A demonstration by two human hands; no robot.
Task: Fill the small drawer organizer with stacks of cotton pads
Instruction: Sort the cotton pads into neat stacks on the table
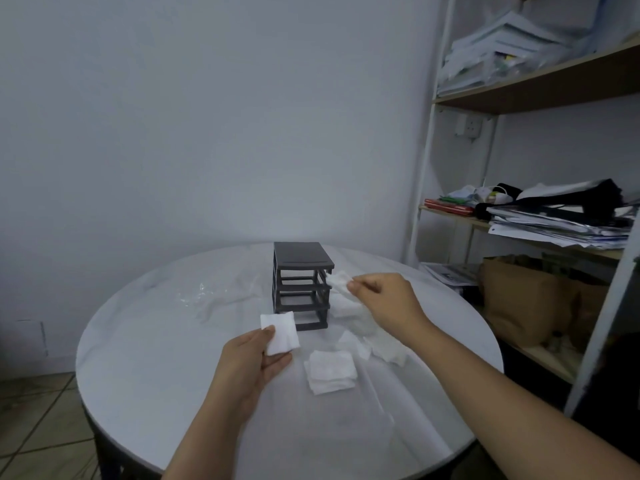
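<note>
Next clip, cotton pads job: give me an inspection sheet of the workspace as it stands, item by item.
Surface: round white table, glossy.
Job's things: dark drawer organizer, slots open and seemingly empty; squared pad stack on the table; loose pads heaped right of the organizer.
Clutter: clear plastic wrap left of the organizer.
Hands: left hand pinches flat pads; right hand pinches a crumpled pad beside the organizer.
Cables: nothing seen on the table.
Surroundings: shelf unit with papers, brown bag, tiled floor.
</note>
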